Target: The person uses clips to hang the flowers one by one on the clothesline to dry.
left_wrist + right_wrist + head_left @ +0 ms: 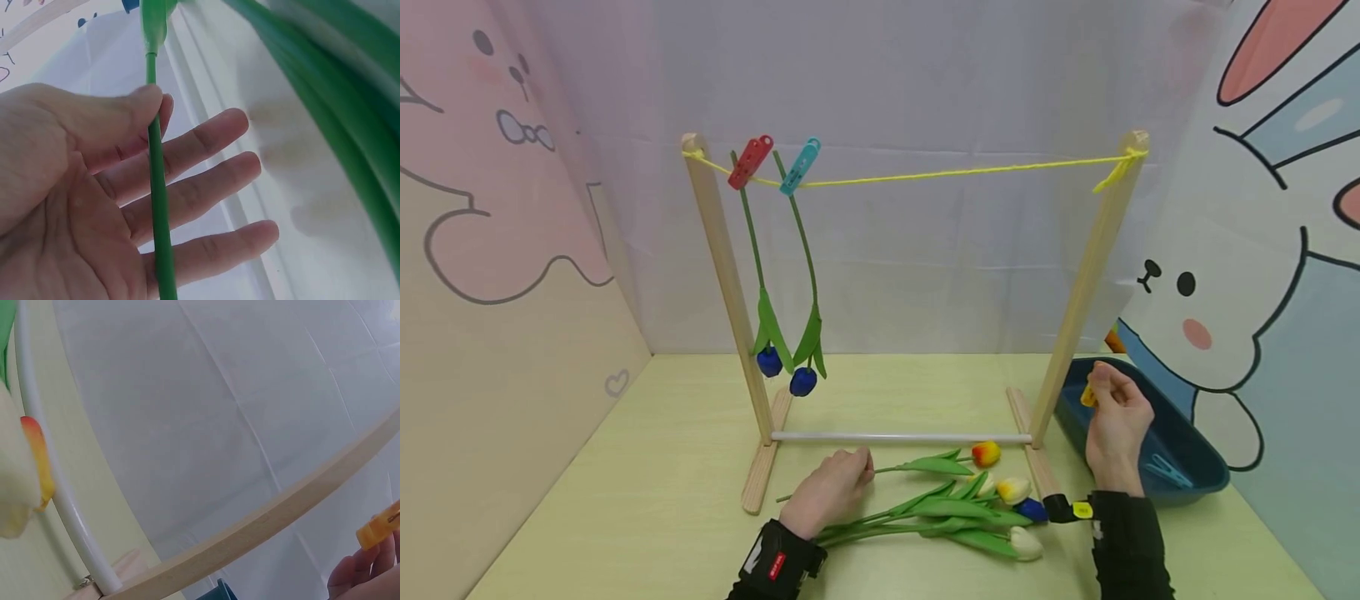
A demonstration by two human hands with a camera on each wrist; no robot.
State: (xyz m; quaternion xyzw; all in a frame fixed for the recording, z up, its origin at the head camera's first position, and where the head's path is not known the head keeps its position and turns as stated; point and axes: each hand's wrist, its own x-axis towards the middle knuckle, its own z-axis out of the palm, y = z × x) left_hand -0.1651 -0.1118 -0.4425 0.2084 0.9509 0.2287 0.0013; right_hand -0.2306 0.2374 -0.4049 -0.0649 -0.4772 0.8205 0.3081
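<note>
My left hand [835, 490] pinches the green stem [159, 206] of an artificial tulip between thumb and forefinger, its other fingers spread. That tulip's red-and-yellow bloom [986, 454] points right, near the frame's white bottom bar [895, 437]. Above the rim of a dark blue basin [1180, 454], my right hand [1120, 421] holds an orange-yellow clothespin [379, 532] in its fingertips. Beside the left hand lies a bunch of tulips [940, 508] with white, yellow-white and blue blooms. Two blue tulips [802, 382] hang upside down from a yellow string [955, 173], under a red clothespin [750, 162] and a turquoise clothespin [801, 167].
Two wooden posts [1090, 283] on wooden feet [760, 477] hold up the string. A light blue clothespin [1168, 472] lies in the basin. White sheeting [910, 267] closes off the back, and cartoon-printed panels [1247, 333] stand at both sides.
</note>
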